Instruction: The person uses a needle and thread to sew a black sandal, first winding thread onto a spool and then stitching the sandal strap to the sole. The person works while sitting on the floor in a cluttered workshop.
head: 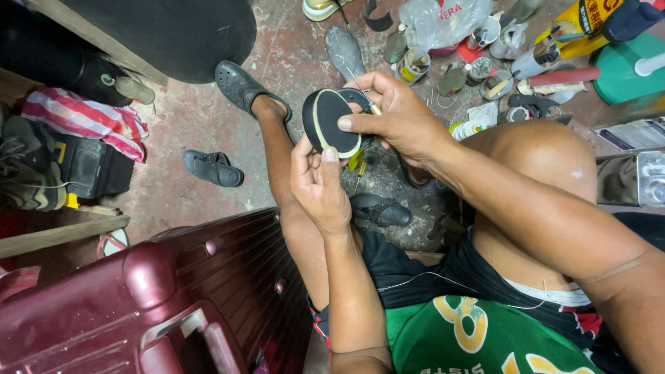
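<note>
Center of the frame, both hands are on a black shoe sole (331,122) with a pale yellow-green stripe: the left hand (317,183) grips it from below with the thumb pressed on the lower edge, and the right hand (396,114) pinches its right edge along with what looks like an awl or needle (368,97) on a thin thread. Honestly the thumbs sit right by the point, so 1 slip could mean a jab. The thread could also snag on the glue tins (443,66) cluttering the floor at the upper right.
</note>
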